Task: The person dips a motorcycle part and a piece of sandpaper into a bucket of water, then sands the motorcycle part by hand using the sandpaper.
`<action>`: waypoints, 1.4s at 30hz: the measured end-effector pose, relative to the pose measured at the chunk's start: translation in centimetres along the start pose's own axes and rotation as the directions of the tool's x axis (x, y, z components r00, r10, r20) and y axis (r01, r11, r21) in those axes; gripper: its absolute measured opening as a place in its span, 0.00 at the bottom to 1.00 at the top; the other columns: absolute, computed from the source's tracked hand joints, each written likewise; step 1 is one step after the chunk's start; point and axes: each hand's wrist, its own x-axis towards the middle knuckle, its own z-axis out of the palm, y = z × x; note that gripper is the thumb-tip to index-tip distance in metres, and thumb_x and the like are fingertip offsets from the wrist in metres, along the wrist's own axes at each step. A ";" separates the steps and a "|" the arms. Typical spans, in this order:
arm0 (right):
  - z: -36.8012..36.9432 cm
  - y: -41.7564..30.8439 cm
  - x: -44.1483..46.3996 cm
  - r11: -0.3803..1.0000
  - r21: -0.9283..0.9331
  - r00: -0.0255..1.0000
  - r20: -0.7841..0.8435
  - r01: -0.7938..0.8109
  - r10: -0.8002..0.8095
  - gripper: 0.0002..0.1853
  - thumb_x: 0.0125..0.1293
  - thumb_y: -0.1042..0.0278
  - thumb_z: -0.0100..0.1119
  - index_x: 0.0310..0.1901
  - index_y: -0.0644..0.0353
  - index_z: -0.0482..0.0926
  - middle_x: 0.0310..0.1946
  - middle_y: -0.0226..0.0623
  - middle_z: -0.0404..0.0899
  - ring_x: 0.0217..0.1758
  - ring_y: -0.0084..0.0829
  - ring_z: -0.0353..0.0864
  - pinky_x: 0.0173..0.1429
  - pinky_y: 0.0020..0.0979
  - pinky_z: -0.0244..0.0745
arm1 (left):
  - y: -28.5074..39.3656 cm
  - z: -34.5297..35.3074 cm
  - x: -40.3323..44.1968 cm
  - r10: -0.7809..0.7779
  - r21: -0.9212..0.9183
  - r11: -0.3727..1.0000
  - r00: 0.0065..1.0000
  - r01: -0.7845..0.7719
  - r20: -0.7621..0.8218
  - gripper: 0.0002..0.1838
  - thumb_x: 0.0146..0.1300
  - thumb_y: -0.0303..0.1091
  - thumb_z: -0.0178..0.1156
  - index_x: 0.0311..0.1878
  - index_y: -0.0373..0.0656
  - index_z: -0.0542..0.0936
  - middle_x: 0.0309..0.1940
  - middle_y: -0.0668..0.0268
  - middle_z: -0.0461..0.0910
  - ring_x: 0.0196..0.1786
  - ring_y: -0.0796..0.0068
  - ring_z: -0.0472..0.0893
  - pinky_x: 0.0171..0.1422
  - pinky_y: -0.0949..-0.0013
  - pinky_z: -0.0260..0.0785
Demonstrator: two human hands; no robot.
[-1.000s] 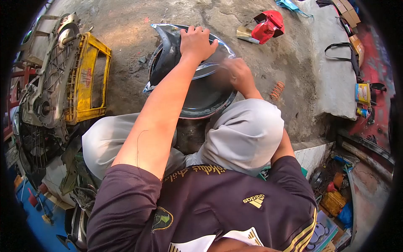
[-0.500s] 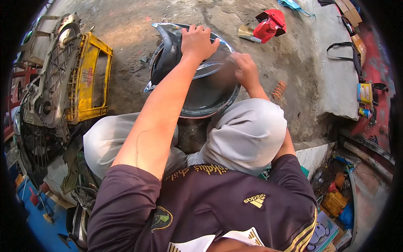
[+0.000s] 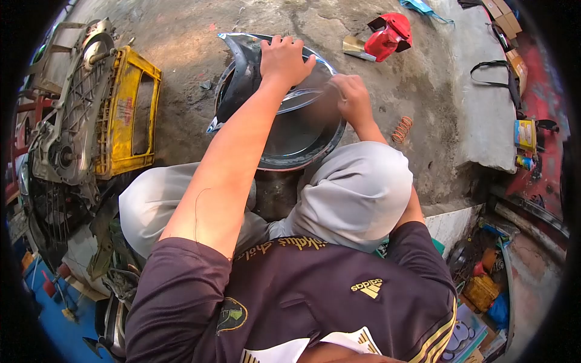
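Note:
A glossy motorcycle body panel [image 3: 242, 75], black underneath with a blue and white edge, lies tilted across the rim of a round black basin [image 3: 296, 162]. Dark, cloudy water [image 3: 296, 133] stands in the basin. My left hand [image 3: 283, 60] is wrapped over the panel's upper part, thumb pointing right. At the panel's right end, my right hand [image 3: 351, 100] has its fingers closed against the edge. Whatever lies between those fingers is hidden. Both forearms reach past my knees, and the basin is between them.
A yellow crate [image 3: 130, 115] and a metal engine casing [image 3: 66, 139] stand at left. On the concrete floor are a red part [image 3: 392, 37] and an orange coil spring [image 3: 401, 129]. A raised ledge [image 3: 484, 121] runs along the right, with cans [image 3: 525, 136] beyond it.
My right hand has shifted very slightly along the panel's right edge and looks less blurred. My left hand and the panel stay in place.

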 end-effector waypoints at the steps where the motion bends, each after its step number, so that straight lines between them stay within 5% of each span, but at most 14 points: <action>1: 0.0 -0.3 -0.1 1.000 0.005 1.000 0.000 0.005 -0.005 0.24 0.56 0.83 0.68 0.57 0.59 0.86 0.58 0.41 0.91 0.60 0.50 0.86 0.66 0.47 0.85 | -0.1 -0.2 0.0 -0.011 0.015 1.000 1.000 0.011 0.017 0.28 0.71 0.63 0.67 0.60 0.52 0.92 0.63 0.65 0.90 0.72 0.60 0.82 0.72 0.47 0.69; 3: -0.1 -1.3 -0.9 0.990 -0.008 0.983 0.121 0.142 -0.140 0.25 0.54 0.83 0.70 0.57 0.58 0.86 0.56 0.39 0.91 0.61 0.49 0.85 0.66 0.46 0.84 | -0.2 -0.5 0.0 -0.013 0.024 1.000 1.000 0.013 0.016 0.28 0.71 0.63 0.67 0.61 0.52 0.91 0.63 0.65 0.90 0.72 0.60 0.82 0.72 0.47 0.69; 9: -0.1 -0.5 -0.3 0.999 -0.027 1.000 -0.008 0.022 -0.022 0.27 0.51 0.84 0.71 0.56 0.59 0.86 0.56 0.38 0.91 0.63 0.50 0.85 0.67 0.47 0.84 | 0.2 -0.3 -0.1 -0.016 0.031 0.999 1.000 0.016 0.005 0.28 0.71 0.63 0.67 0.62 0.52 0.91 0.63 0.65 0.90 0.72 0.61 0.82 0.72 0.47 0.69; 12: -0.4 -1.7 -0.9 0.987 0.020 0.980 0.120 0.156 -0.158 0.26 0.52 0.84 0.71 0.55 0.59 0.86 0.56 0.39 0.91 0.62 0.50 0.85 0.66 0.47 0.84 | -0.2 -0.3 -0.1 -0.012 0.038 0.999 1.000 0.012 0.004 0.28 0.71 0.63 0.67 0.62 0.52 0.91 0.63 0.65 0.90 0.72 0.61 0.82 0.72 0.46 0.69; 19: 0.0 0.0 0.3 0.998 -0.048 0.998 0.039 0.046 -0.044 0.26 0.52 0.83 0.72 0.56 0.58 0.86 0.58 0.36 0.90 0.62 0.49 0.85 0.67 0.46 0.84 | -0.3 0.1 0.0 0.012 0.032 0.999 1.000 -0.012 0.007 0.28 0.75 0.64 0.62 0.60 0.51 0.91 0.62 0.64 0.89 0.71 0.59 0.81 0.74 0.43 0.66; 21: 0.0 -1.5 -0.9 0.982 0.029 0.975 0.116 0.186 -0.188 0.26 0.53 0.83 0.72 0.56 0.57 0.86 0.58 0.36 0.90 0.62 0.49 0.85 0.67 0.46 0.84 | -0.4 0.1 0.0 0.006 0.019 1.000 1.000 -0.007 0.010 0.28 0.75 0.63 0.61 0.60 0.51 0.91 0.62 0.64 0.89 0.71 0.59 0.81 0.74 0.44 0.66; 25: 0.2 0.0 -0.5 1.000 -0.007 1.000 -0.004 0.012 -0.012 0.29 0.52 0.85 0.71 0.58 0.55 0.86 0.59 0.37 0.90 0.63 0.50 0.84 0.67 0.46 0.84 | -0.2 0.1 0.1 -0.004 0.005 1.000 1.000 0.004 0.031 0.28 0.75 0.63 0.61 0.61 0.51 0.90 0.62 0.63 0.89 0.71 0.59 0.81 0.74 0.44 0.66; 29: 0.1 -0.9 -1.3 0.991 0.048 0.990 0.064 0.122 -0.125 0.29 0.51 0.86 0.70 0.58 0.56 0.86 0.58 0.38 0.90 0.62 0.51 0.84 0.67 0.47 0.84 | -0.3 0.1 0.1 0.002 -0.003 1.000 1.000 -0.002 0.018 0.28 0.75 0.63 0.61 0.60 0.50 0.90 0.61 0.63 0.89 0.71 0.59 0.81 0.74 0.44 0.66; 32: 0.1 -0.4 -1.2 0.999 0.031 0.999 0.030 0.012 -0.013 0.26 0.52 0.87 0.66 0.55 0.57 0.89 0.56 0.40 0.91 0.61 0.52 0.86 0.66 0.47 0.83 | -0.1 0.1 0.1 -0.002 -0.004 1.000 1.000 0.002 0.014 0.28 0.75 0.63 0.62 0.60 0.50 0.90 0.61 0.63 0.89 0.71 0.59 0.82 0.74 0.44 0.66; 40: 0.0 -0.1 -1.0 0.993 0.051 0.994 0.046 0.102 -0.104 0.28 0.52 0.86 0.67 0.57 0.57 0.88 0.58 0.40 0.91 0.60 0.52 0.86 0.66 0.48 0.83 | 0.0 -0.3 0.1 -0.007 -0.001 1.000 0.999 0.007 0.035 0.28 0.75 0.63 0.62 0.60 0.50 0.90 0.61 0.64 0.89 0.71 0.59 0.81 0.74 0.44 0.66; 42: 0.1 0.3 -0.2 0.999 -0.053 1.000 0.011 0.004 -0.003 0.29 0.51 0.83 0.73 0.57 0.56 0.86 0.59 0.37 0.91 0.63 0.48 0.86 0.67 0.45 0.85 | 0.0 -0.3 -0.1 -0.012 0.011 1.000 1.000 0.012 0.020 0.28 0.74 0.63 0.64 0.60 0.51 0.91 0.61 0.65 0.90 0.71 0.60 0.82 0.73 0.45 0.67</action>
